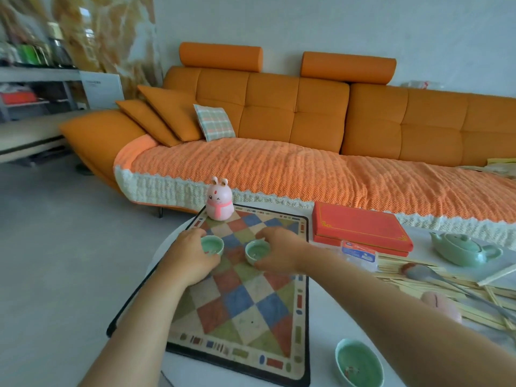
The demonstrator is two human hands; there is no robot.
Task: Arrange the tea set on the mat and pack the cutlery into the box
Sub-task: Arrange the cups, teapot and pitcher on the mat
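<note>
The left hand (190,259) grips the left teacup (212,245) and the right hand (279,252) grips the right teacup (257,251), both on the checkered mat (245,305). The teapot (463,248) and red box (360,227) (lid closed) sit farther right on the table (321,336).

Left hand (192,258) and right hand (279,252) each held a green teacup (212,245), (257,251) on the checked mat (245,311), frame centre; red box (360,229) at right.
</note>
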